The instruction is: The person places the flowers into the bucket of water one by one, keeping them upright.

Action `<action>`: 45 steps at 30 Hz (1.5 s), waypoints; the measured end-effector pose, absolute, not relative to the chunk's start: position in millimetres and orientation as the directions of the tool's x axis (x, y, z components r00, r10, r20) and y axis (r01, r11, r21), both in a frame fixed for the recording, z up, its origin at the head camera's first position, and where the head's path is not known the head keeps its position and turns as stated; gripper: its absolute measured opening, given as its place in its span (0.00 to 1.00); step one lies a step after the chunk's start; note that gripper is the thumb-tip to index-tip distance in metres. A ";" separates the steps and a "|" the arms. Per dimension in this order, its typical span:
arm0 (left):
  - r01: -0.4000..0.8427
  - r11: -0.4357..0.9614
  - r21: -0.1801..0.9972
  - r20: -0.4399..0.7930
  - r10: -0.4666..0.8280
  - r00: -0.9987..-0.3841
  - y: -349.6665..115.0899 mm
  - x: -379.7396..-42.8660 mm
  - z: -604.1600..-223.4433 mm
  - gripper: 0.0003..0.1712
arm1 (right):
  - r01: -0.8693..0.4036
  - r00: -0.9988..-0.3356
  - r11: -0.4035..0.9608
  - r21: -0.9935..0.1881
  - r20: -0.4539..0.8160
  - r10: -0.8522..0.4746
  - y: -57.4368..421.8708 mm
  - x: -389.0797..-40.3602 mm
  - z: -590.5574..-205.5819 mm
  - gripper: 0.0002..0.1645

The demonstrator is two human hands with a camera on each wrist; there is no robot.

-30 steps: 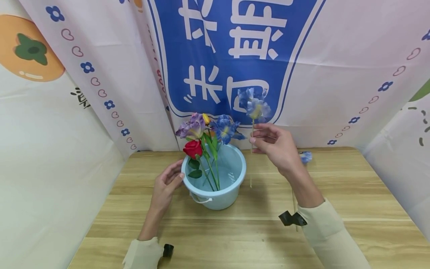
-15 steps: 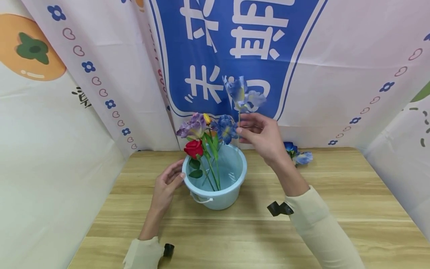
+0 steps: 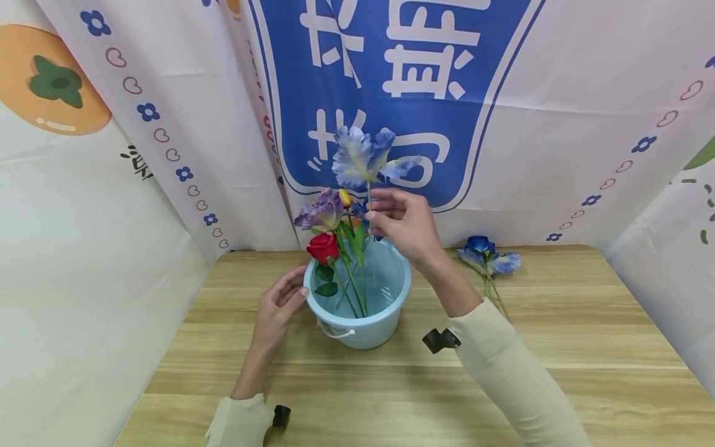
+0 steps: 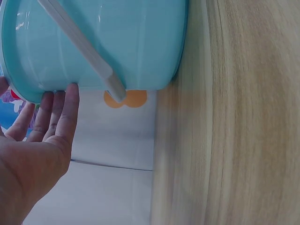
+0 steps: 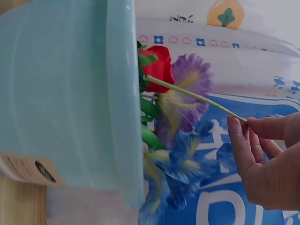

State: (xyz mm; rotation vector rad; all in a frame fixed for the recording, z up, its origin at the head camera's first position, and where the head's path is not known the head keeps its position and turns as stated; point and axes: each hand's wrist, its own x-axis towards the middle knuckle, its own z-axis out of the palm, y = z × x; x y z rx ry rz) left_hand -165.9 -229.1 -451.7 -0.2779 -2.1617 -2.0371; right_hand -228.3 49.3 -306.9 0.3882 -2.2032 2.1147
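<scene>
My right hand [image 3: 408,223] pinches the thin stem of a pale blue artificial iris [image 3: 363,158], held upright above the bucket. In the right wrist view, the stem's lower end [image 5: 149,78] hangs near the rim, in front of the red rose [image 5: 159,68]. The light blue bucket [image 3: 363,332] holds the rose, a purple flower [image 3: 321,211], a yellow bud [image 3: 344,198] and a darker blue iris, mostly hidden behind my right hand in the head view. My left hand [image 3: 276,304] touches the bucket's left side near the rim, its fingers extended along the wall in the left wrist view.
Several blue flowers [image 3: 481,248] lie on the wooden table [image 3: 558,347] at the back right, their stems pointing forward. A white handle [image 3: 337,334] hangs on the bucket's front. A printed cloth [image 3: 525,155] stands behind the table.
My right hand has carried the pale blue iris leftward from beside the bucket to over it. The flowers on the table have come into fuller view. My left hand stays at the bucket.
</scene>
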 end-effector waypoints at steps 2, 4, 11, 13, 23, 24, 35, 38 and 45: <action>0.241 0.054 0.969 0.240 0.025 -0.971 -229.3 -165.9 -451.9 0.29 | -0.235 -0.966 0.038 -0.971 0.228 -0.124 41.6 -230.8 -309.0 0.22; 0.240 0.054 0.969 0.239 0.024 -0.971 -229.4 -166.0 -452.2 0.29 | -0.242 -0.966 0.044 -0.969 0.236 -0.104 34.1 -234.3 -312.2 0.21; 0.233 0.068 0.970 0.233 0.020 -0.972 -229.5 -166.1 -453.2 0.29 | -0.223 -0.975 0.103 -0.970 0.219 -0.044 15.4 -245.5 -330.4 0.20; 0.231 0.065 0.971 0.230 0.021 -0.973 -229.2 -166.0 -453.1 0.29 | -0.208 -0.978 0.143 -0.968 0.205 -0.038 13.1 -247.2 -337.0 0.20; 0.230 0.094 0.969 0.230 0.008 -0.973 -229.2 -166.3 -453.1 0.29 | -0.190 -0.982 0.304 -0.934 0.175 -0.075 10.4 -249.2 -360.5 0.18; 0.231 0.097 0.968 0.231 0.008 -0.973 -229.2 -166.3 -453.4 0.29 | -0.187 -0.982 0.317 -0.930 0.170 -0.080 10.2 -249.4 -362.4 0.18; 0.228 0.104 0.968 0.230 -0.003 -0.973 -228.6 -166.9 -453.3 0.29 | -0.195 -0.979 0.442 -0.876 0.146 -0.142 8.7 -250.1 -375.6 0.18; 0.227 0.106 0.968 0.230 -0.011 -0.973 -227.8 -166.4 -452.1 0.29 | -0.209 -0.976 0.489 -0.847 0.147 -0.161 9.1 -249.6 -376.4 0.17; 0.224 0.098 0.970 0.227 -0.022 -0.974 -225.3 -165.2 -450.7 0.28 | -0.212 -0.974 0.494 -0.843 0.140 -0.178 11.1 -246.2 -375.7 0.18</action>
